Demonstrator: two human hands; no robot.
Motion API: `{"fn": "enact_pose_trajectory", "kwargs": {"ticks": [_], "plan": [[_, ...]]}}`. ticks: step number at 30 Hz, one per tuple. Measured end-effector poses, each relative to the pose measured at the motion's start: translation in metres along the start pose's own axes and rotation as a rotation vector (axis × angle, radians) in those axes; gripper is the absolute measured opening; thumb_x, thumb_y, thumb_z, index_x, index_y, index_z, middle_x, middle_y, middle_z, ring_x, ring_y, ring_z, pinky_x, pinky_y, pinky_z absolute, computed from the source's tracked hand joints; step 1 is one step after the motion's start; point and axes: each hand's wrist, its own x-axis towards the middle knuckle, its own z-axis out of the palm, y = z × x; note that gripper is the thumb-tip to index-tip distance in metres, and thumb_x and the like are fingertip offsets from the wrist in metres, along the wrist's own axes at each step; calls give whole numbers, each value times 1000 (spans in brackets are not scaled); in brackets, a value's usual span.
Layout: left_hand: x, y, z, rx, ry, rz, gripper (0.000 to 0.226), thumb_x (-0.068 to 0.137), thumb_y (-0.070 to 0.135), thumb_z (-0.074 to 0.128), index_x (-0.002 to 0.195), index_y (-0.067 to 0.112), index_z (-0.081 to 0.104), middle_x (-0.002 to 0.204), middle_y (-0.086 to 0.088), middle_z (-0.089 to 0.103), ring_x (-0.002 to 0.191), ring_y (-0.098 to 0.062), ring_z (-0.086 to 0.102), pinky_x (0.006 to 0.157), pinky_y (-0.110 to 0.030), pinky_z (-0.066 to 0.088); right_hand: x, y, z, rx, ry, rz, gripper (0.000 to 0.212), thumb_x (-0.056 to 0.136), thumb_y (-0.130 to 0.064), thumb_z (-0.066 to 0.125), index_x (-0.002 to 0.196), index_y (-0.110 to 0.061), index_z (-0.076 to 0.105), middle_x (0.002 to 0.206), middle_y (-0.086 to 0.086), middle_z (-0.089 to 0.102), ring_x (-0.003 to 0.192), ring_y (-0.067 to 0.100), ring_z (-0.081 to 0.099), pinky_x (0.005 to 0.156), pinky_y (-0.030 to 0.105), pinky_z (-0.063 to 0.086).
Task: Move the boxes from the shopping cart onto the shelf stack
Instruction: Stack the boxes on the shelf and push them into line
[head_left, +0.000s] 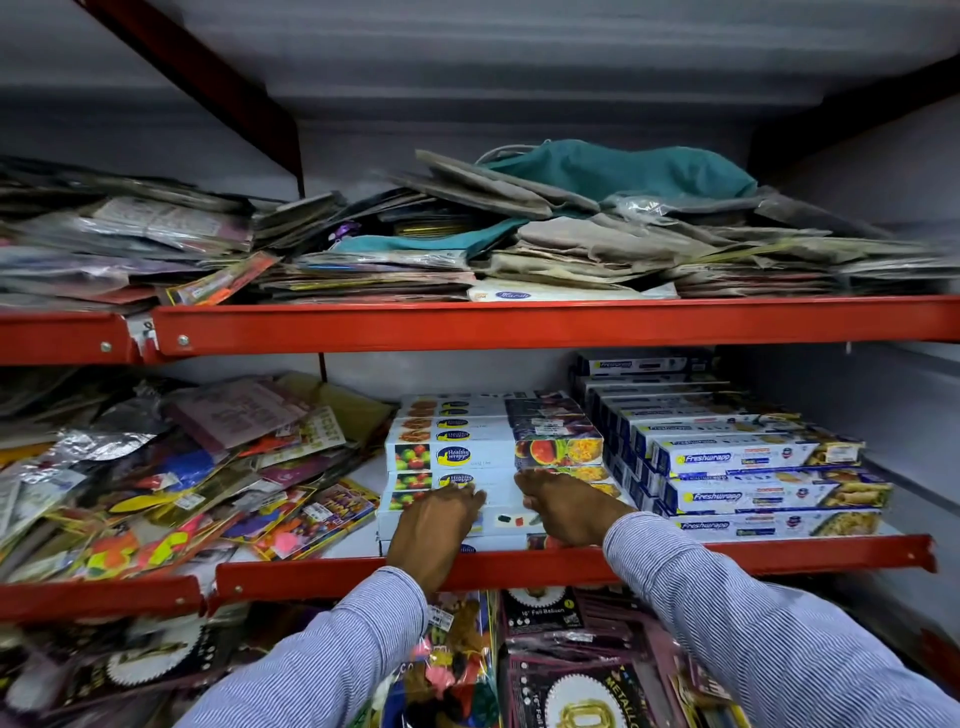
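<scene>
So the person is right up against the red metal shelving (519, 564), both arms in blue-and-white striped sleeves reaching into the middle level. The left hand (434, 525) lies flat, fingers spread, on top of the white cardboard boxes with fruit photos (457, 457), and the right hand (563, 501) is pressed open against the same stack a bit further right. Neither is gripping anything as far as I can see; it looks more like squaring up the front boxes.

Progress-wise, I'd guess it's well along. That white stack is several boxes deep and a few high, sitting on the middle shelf between a messy heap of shiny party packets (171, 483) and a neat pile of long blue-and-white foil boxes (748, 457). The shopping cart isn't in view at all, so no idea how many boxes are left in it.

Readable stuff: the white boxes say "Healthy Wrapp" on a blue oval logo, the blue ones say "Freshwrapp". Down below there's a black pack (540, 610) reading "10" Foil Balloon". The top shelf is just dusty flat paper bags and a teal cloth bag (618, 169).
</scene>
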Motion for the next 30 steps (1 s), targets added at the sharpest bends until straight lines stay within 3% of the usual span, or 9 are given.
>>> {"fn": "enact_pose_trajectory", "kwargs": {"ticks": [3, 5, 8, 10, 14, 19, 21, 24, 30], "plan": [[0, 0, 3, 59, 9, 17, 43, 90, -3, 54, 130, 14, 58, 133, -12, 63, 120, -30, 60, 97, -46, 51, -1, -2, -1, -1, -25, 22, 50, 98, -14, 43, 145, -4, 29, 152, 22, 34, 139, 37, 33, 113, 47, 33], [-3, 1, 4, 137, -22, 24, 55, 88, -6, 54, 139, 15, 48, 145, -11, 52, 134, -29, 46, 109, -50, 39, -3, -5, -1, -11, -25, 31, 51, 99, -15, 42, 146, -4, 26, 154, 21, 31, 140, 37, 31, 114, 47, 31], [-14, 6, 4, 209, -57, -4, 54, 100, 16, 45, 151, 18, 27, 162, -7, 23, 149, -32, 12, 117, -57, 15, -13, -12, 7, -69, 15, 53, 60, 100, -24, 42, 151, -10, 14, 160, 16, 17, 146, 37, 17, 118, 53, 21], [-26, 7, 4, 198, 3, 11, 54, 101, 34, 38, 152, 19, 25, 163, -9, 17, 150, -34, 4, 117, -61, 11, -26, -20, 15, -64, 82, 78, 61, 102, -32, 35, 153, -16, 6, 163, 12, 7, 149, 38, 4, 120, 56, 11], [-71, 15, 5, 129, 76, 54, 63, 95, 48, 42, 148, 17, 32, 161, -13, 23, 148, -37, 15, 115, -60, 21, -67, -43, 42, -8, 211, 93, 67, 99, -41, 34, 153, -17, 2, 163, 11, 5, 148, 40, 0, 120, 59, 9], [-157, 26, 31, -24, 20, 73, 52, 89, 44, 56, 135, 21, 50, 149, -11, 44, 135, -33, 39, 103, -52, 41, -122, -66, 99, 24, 242, 116, 75, 92, -45, 41, 153, -21, 6, 164, 6, -1, 149, 37, -9, 120, 60, 7], [-190, 25, 47, -95, -31, 68, 47, 85, 40, 63, 129, 25, 52, 140, -8, 51, 128, -31, 46, 96, -47, 46, -141, -74, 125, 35, 215, 117, 73, 92, -46, 42, 152, -21, 10, 163, 5, 6, 149, 36, -3, 120, 58, 11], [-241, 24, 76, -136, -191, 7, 44, 84, 39, 61, 126, 25, 56, 134, -5, 55, 122, -28, 49, 93, -43, 47, -168, -83, 174, 72, 117, 126, 69, 90, -45, 41, 150, -17, 22, 161, 8, 20, 148, 39, 10, 117, 59, 21], [-343, 21, 145, -152, -577, -114, 47, 86, 48, 41, 123, 27, 61, 135, 1, 56, 122, -26, 51, 99, -46, 45, -213, -100, 273, 188, -83, 157, 66, 88, -40, 44, 148, -18, 28, 158, 9, 28, 146, 38, 19, 116, 54, 27]]}}
